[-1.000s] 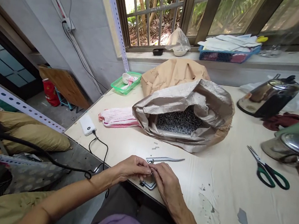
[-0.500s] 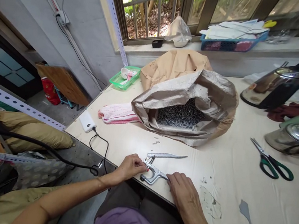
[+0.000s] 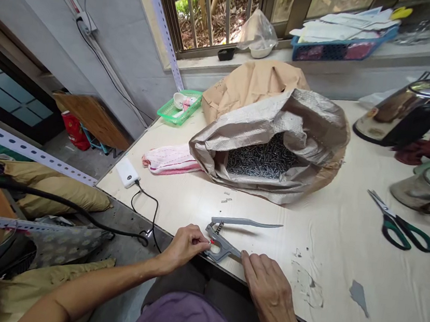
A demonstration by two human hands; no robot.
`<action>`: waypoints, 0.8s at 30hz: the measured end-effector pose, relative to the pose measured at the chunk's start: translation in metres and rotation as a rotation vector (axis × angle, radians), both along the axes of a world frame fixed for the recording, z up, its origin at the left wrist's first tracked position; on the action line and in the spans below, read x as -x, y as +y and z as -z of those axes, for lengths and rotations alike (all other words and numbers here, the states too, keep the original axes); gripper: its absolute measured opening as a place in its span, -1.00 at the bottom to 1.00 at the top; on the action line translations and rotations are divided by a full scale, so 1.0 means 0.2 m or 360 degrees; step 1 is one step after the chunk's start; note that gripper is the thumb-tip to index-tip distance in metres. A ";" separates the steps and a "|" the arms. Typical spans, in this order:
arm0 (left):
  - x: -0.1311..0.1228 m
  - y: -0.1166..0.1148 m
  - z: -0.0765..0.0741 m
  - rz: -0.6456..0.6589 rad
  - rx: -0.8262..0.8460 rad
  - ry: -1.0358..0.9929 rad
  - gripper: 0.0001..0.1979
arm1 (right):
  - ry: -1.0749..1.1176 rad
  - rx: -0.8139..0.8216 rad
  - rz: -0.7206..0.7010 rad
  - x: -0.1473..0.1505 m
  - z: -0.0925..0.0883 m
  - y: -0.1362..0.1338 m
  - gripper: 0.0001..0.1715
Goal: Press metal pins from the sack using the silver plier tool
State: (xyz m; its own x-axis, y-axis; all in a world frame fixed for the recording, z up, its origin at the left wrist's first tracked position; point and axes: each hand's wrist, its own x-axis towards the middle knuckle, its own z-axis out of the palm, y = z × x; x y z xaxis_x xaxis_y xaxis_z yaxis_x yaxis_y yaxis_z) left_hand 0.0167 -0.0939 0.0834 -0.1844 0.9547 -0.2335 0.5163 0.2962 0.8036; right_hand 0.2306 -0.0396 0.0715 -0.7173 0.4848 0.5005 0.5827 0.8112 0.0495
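Observation:
Grey hand-press pliers, with a C-shaped jaw and a coil spring between two handles, are at the table's front edge. My right hand is closed on the end of their lower handle. The long upper handle stands apart from it, with no hand on it. My left hand is closed in a pinch at the jaw. A tiny red piece shows at its fingertips; its kind is too small to tell. The fingers partly hide the jaw's tip.
A paper-lined sack full of small metal springs lies behind the pliers. A few loose springs are in front of it. Green-handled scissors lie right, a white power bank with its cable left. A kettle stands far right.
The pliers have turned a little in my right hand, and their upper handle now reaches further right. My left fingers stay pinched at the jaw. The view has shifted slightly.

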 end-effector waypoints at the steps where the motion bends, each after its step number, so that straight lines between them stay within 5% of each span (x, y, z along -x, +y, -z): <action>1: 0.00 0.00 0.00 0.0014 0.0017 0.0004 -0.86 | -0.0001 -0.0001 0.0000 0.00 -0.01 0.00 -0.66; 12: 0.10 0.13 0.05 0.0280 0.0658 -0.0172 -0.77 | 0.0042 0.0239 -0.0052 0.00 0.05 0.04 -0.72; 24: 0.10 0.16 0.05 0.0270 0.0770 -0.0189 -0.78 | -0.0021 0.0540 -0.0174 -0.02 0.03 0.13 -0.75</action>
